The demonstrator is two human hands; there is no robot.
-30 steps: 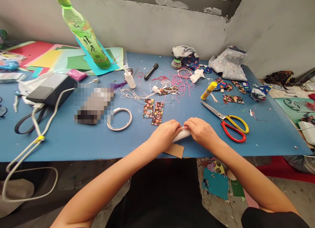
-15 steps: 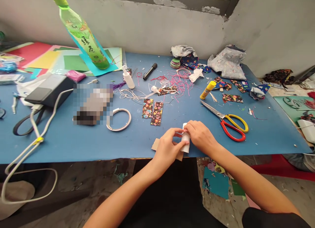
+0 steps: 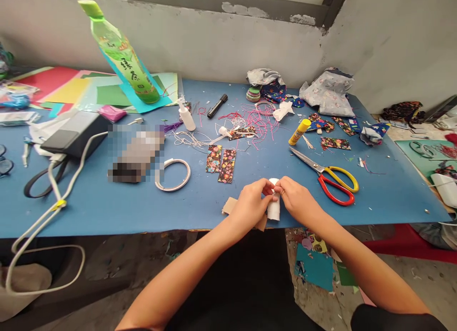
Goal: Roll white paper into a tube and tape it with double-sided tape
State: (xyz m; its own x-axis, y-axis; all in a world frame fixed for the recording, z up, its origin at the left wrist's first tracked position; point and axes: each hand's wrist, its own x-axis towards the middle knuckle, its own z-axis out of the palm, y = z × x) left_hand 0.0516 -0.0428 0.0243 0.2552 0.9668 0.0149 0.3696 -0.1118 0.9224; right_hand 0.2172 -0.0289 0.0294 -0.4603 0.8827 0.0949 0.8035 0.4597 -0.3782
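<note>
Both my hands meet at the near edge of the blue table (image 3: 107, 212). My left hand (image 3: 252, 205) and my right hand (image 3: 298, 202) pinch the top of a small white rolled piece (image 3: 274, 209), which stands upright between them. A brown cardboard scrap (image 3: 229, 205) lies under my left hand. Two floral fabric strips (image 3: 222, 159) lie just beyond my hands.
Red-and-yellow scissors (image 3: 330, 176) and a yellow glue stick (image 3: 299, 131) lie to the right. A white ring (image 3: 173, 174), a white cable (image 3: 57, 197), a small glue bottle (image 3: 187, 115), a black marker (image 3: 217, 105), pink threads (image 3: 259, 119) and a green bottle (image 3: 123, 59) lie further back. Fabric scraps (image 3: 330, 95) sit at far right.
The white piece lay sideways between my hands; now it stands upright. My left hand drew back and then closed on its top again beside my right hand.
</note>
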